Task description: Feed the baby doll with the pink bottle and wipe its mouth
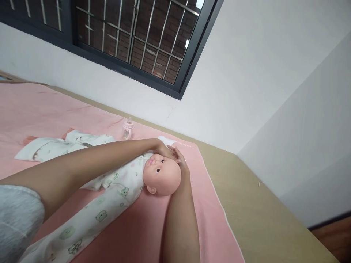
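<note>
A bald baby doll [164,177] in a white onesie with green animal prints lies on its back on a pink blanket [137,226]. My left arm crosses over the doll's body, and my left hand [164,150] is at the far side of its head, its fingers mostly hidden. My right hand [181,157] meets it there, with the forearm passing close by the crown of the head. The right fingers stretch toward my left hand and look apart. Whether anything small lies between the hands cannot be made out.
Beyond the doll a pink baby bottle [128,129] stands upright on the blanket. A white cloth [168,141] lies behind my hands. The tan bed surface [233,190] shows at the right, along white walls [246,91]. A barred window [131,40] is above.
</note>
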`<state>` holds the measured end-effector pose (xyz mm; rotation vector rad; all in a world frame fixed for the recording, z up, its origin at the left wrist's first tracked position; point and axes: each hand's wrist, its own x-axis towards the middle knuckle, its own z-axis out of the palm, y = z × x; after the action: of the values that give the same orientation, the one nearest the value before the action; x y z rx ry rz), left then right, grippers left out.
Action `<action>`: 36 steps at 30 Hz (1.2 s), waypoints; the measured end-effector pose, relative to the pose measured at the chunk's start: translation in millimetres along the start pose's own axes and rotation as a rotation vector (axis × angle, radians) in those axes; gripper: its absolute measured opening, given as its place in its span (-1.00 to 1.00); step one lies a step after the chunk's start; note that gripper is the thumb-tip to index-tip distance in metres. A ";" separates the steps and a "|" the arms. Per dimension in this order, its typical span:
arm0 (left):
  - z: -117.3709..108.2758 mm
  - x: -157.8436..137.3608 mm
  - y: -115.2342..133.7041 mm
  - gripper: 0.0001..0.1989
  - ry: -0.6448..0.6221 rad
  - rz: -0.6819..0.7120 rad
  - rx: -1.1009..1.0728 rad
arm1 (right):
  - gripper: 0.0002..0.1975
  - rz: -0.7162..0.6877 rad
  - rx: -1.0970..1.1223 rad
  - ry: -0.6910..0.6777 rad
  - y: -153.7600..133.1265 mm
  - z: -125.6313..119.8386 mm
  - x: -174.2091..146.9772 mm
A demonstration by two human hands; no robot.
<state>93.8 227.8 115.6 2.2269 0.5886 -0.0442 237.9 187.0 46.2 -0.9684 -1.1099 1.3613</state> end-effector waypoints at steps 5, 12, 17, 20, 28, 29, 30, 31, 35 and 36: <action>8.8 3.4 -1.2 -0.45 -0.077 0.043 0.076 | -0.68 0.001 0.184 0.099 -4.2 -30.9 4.4; 7.5 2.4 6.4 -0.51 -0.071 -0.001 0.187 | -0.71 0.102 0.166 0.084 5.0 -30.5 1.7; -23.4 -23.7 16.7 -0.64 -0.034 -0.081 0.321 | -0.70 0.178 0.171 0.054 7.4 -27.3 6.7; -39.1 -52.9 17.3 -0.62 0.143 -0.069 0.402 | -0.66 0.199 0.137 0.044 8.7 -25.1 9.8; -23.6 -108.4 10.5 -0.63 0.364 -0.039 0.610 | -0.62 0.166 0.165 -0.027 18.5 -21.1 18.4; -21.1 -111.6 10.0 -0.64 0.370 -0.042 0.604 | -0.60 0.161 0.170 -0.036 19.2 -20.9 19.2; -19.2 -114.5 9.5 -0.64 0.380 -0.044 0.598 | -0.58 0.156 0.175 -0.040 19.5 -20.8 19.7; -18.0 -117.2 9.0 -0.64 0.391 -0.046 0.595 | -0.56 0.148 0.179 -0.037 19.4 -20.6 19.6; -17.0 -126.4 7.4 -0.64 0.436 -0.058 0.579 | -0.56 0.088 0.176 -0.036 12.7 -19.3 14.4; -17.3 -128.3 7.1 -0.64 0.444 -0.061 0.577 | -0.57 0.066 0.171 -0.048 9.4 -18.7 12.5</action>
<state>-20.2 185.3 160.5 2.8011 0.9798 0.2912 252.6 201.3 33.2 -0.8586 -0.9862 1.5138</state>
